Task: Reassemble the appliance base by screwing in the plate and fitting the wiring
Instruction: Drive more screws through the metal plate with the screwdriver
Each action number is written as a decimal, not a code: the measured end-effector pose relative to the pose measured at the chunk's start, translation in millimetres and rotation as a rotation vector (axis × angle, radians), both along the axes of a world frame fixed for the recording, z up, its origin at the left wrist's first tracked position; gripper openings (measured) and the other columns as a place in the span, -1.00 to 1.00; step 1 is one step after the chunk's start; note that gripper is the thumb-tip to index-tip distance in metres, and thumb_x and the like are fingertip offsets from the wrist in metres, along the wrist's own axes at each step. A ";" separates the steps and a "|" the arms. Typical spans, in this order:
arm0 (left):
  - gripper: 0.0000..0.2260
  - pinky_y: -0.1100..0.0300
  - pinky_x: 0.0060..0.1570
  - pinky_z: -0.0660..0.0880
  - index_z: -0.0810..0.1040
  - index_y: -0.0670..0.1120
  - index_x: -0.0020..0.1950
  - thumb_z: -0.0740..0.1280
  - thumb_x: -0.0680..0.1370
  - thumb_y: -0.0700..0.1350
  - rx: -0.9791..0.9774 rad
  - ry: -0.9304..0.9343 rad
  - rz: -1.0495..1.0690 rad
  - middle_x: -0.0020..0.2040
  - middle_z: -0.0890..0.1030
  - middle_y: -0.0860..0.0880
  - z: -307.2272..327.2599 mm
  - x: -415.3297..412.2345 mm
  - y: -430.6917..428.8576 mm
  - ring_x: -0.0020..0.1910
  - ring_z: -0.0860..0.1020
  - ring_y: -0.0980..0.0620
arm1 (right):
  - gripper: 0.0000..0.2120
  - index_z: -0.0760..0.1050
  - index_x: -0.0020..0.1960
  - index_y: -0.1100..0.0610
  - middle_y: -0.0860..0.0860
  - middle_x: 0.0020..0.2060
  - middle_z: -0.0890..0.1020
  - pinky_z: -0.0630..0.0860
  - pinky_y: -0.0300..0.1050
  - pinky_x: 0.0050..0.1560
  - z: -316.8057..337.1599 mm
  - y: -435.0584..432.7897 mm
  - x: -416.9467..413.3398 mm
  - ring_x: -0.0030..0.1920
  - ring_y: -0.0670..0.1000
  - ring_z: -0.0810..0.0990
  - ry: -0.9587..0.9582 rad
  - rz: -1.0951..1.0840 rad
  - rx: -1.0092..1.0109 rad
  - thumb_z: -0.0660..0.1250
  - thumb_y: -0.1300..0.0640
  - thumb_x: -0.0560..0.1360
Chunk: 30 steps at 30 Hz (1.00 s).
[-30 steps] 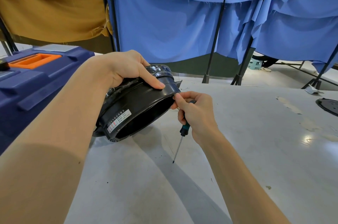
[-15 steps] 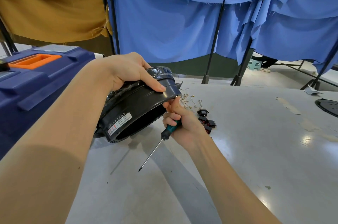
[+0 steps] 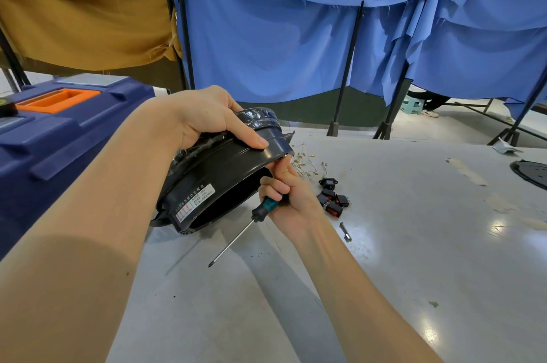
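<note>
The appliance base (image 3: 219, 182) was gripped tilted by the left hand (image 3: 204, 119), seemingly so its rim met the pinching fingertips (image 3: 279, 164) of the right hand (image 3: 291, 199), the screwdriver (image 3: 236, 236) clamped spare beneath.

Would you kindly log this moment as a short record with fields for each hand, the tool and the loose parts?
Left hand: grips the upper rim of the black appliance base, held tilted, opening toward the camera.
Right hand: holds the screwdriver in curled fingers, thumb and forefinger up at the base's rim.
Screwdriver: tip points down-left, off the work.
Loose parts: black switches, a bolt and thin wires on the table, right of the base.
Toolbox: blue, at left.
</note>
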<state>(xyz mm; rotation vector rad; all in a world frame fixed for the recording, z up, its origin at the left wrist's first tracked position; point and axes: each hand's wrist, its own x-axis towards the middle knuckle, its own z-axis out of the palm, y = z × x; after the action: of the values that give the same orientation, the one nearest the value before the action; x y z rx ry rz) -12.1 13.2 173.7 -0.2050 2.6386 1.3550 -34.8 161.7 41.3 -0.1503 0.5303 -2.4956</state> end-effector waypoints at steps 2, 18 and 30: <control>-0.52 0.09 -0.34 0.62 0.70 -0.16 -0.07 0.61 0.07 -0.02 0.016 0.002 0.005 -0.16 0.71 -0.17 -0.6 0.4 -0.1 -0.23 0.70 -0.12 | -0.86 0.60 -0.18 0.23 0.06 -0.37 0.62 0.30 -0.35 -0.62 3.8 0.5 1.5 -0.61 -0.17 0.29 -0.012 -0.014 0.037 0.31 0.19 0.45; -0.59 -0.13 -0.01 0.61 0.71 -0.21 -0.06 0.61 0.15 -0.09 0.084 -0.008 -0.012 -0.08 0.70 -0.23 0.1 9.7 -12.1 -0.10 0.69 -0.21 | -0.66 0.52 -0.26 0.26 0.07 -0.40 0.57 0.27 -0.34 -0.60 12.2 -0.1 5.5 -0.60 -0.16 0.30 0.154 -0.015 0.138 0.17 0.17 0.63; -0.67 0.03 -0.25 0.63 0.72 -0.18 -0.10 0.59 0.19 -0.11 0.151 -0.013 -0.025 -0.08 0.70 -0.23 -2.0 5.1 -22.7 -0.16 0.70 -0.19 | -0.76 0.60 -0.11 0.32 0.15 -0.30 0.65 0.30 -0.25 -0.58 24.5 22.6 2.1 -0.58 -0.07 0.31 0.535 -0.197 0.656 0.25 0.21 0.62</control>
<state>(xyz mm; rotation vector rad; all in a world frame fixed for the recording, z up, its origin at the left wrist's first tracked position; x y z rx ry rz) -7.0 -9.5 171.8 -0.1593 2.5057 1.5302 -32.7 184.2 65.8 -0.5285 1.6113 -2.3068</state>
